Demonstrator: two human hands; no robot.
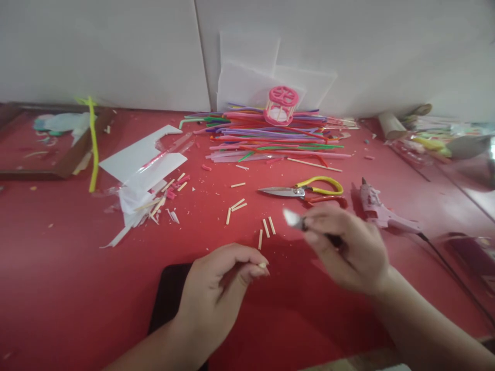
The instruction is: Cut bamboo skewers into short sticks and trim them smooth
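Between the thumb and fingertips of my left hand (220, 293) is a small pale wooden piece (262, 265), mostly covered by the fingers. My right hand (348, 247) grips a craft knife (294, 220) by its dark handle, blade pointing left; it looks slightly blurred. The hands are apart, with the knife above and to the right of the left fingertips. Just beyond the left hand lie short wooden sticks (266, 228), and farther up more short sticks (238, 205). Scissors (284, 191) with yellow and red handles lie beyond the right hand.
A pink glue gun (386, 214) with a cord lies right. Behind are pipe cleaners (266, 135) with a small pink frame (283, 117) on them. White paper (133, 167) and scraps lie left, near a brown tray (67, 167). A dark flat object (167, 293) is partly under my left hand.
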